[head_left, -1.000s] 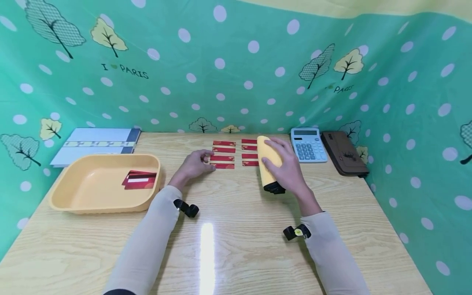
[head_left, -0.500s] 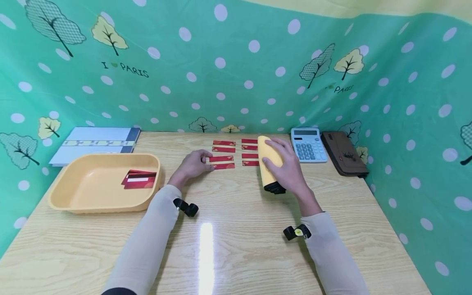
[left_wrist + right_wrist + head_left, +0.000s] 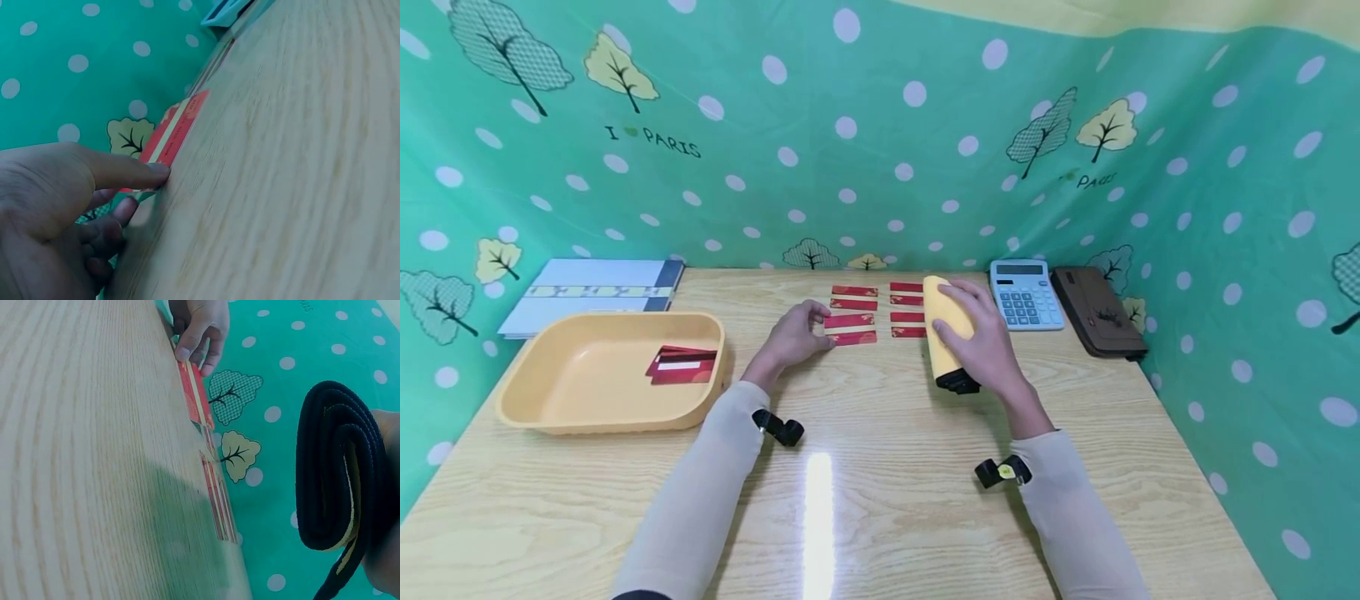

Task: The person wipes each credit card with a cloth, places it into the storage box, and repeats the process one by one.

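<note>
Red cards with a cream band lie in two columns at the middle back of the table. My left hand [image 3: 793, 335] pinches the left end of the near-left card [image 3: 852, 329] between thumb and fingers. Its left wrist view shows the thumb on the card's [image 3: 174, 128] near corner. Behind it is the far-left card [image 3: 854, 297]. My right hand [image 3: 983, 343] grips a folded yellow cloth [image 3: 946, 321] with black edges, above the table beside the right column's near card [image 3: 908, 325] and far card [image 3: 907, 293]. The cloth hides their right ends.
A cream plastic tray [image 3: 572, 417] with several red cards [image 3: 685, 367] stands left, before a pale folder [image 3: 602, 279]. At the back right lie a blue calculator [image 3: 1027, 296] and a brown wallet [image 3: 1097, 312]. A dotted green curtain [image 3: 880, 158] surrounds the table.
The near-left card has shifted very slightly left in my left hand, and its red bands look broader. My right hand and the cloth stay where they were.
</note>
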`<state>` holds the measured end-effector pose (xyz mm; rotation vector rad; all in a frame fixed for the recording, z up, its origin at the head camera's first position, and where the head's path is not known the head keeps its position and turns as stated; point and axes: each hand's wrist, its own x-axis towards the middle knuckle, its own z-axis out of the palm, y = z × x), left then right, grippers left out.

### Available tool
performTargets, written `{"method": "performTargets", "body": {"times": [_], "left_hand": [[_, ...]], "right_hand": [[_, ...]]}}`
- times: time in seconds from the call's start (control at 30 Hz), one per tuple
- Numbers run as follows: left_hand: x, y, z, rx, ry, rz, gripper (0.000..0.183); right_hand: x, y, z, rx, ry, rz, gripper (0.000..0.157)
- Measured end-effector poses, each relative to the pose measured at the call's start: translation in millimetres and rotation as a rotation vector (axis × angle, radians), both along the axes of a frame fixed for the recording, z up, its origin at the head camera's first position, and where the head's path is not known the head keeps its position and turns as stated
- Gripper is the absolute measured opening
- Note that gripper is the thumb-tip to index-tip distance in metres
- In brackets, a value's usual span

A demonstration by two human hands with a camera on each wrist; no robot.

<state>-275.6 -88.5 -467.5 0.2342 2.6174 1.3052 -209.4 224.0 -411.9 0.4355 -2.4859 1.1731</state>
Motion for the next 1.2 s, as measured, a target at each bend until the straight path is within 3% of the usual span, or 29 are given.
{"method": "performTargets", "body": {"times": [0.3,0.47,0.7,1.0,1.2], "left_hand": [[5.6,5,-3.8,0.048,0.099,0.015,0.049],[13.8,1,-1.0,0.155,0.105,-0.003,0.048],[30.7,-1,17.9,0.307,0.126,0.009,0.050],[47.6,-2,40.8,0.340,0.201,0.039,0.050],[52.5,-1,48.9,0.350,0.222,0.073,0.051]], "right_hand": [[1.7,1,0.8,0.016,-0.005,-0.012,0.052],[2.8,0,0.1,0.021,-0.016,-0.013,0.052],[3.4,-5,-0.5,0.035,0.017,-0.001,0.050],[8.0,-12,1.4,0.032,0.047,0.036,0.051],[13.3,-22,3.7,0.038,0.030,0.074,0.052]]}}
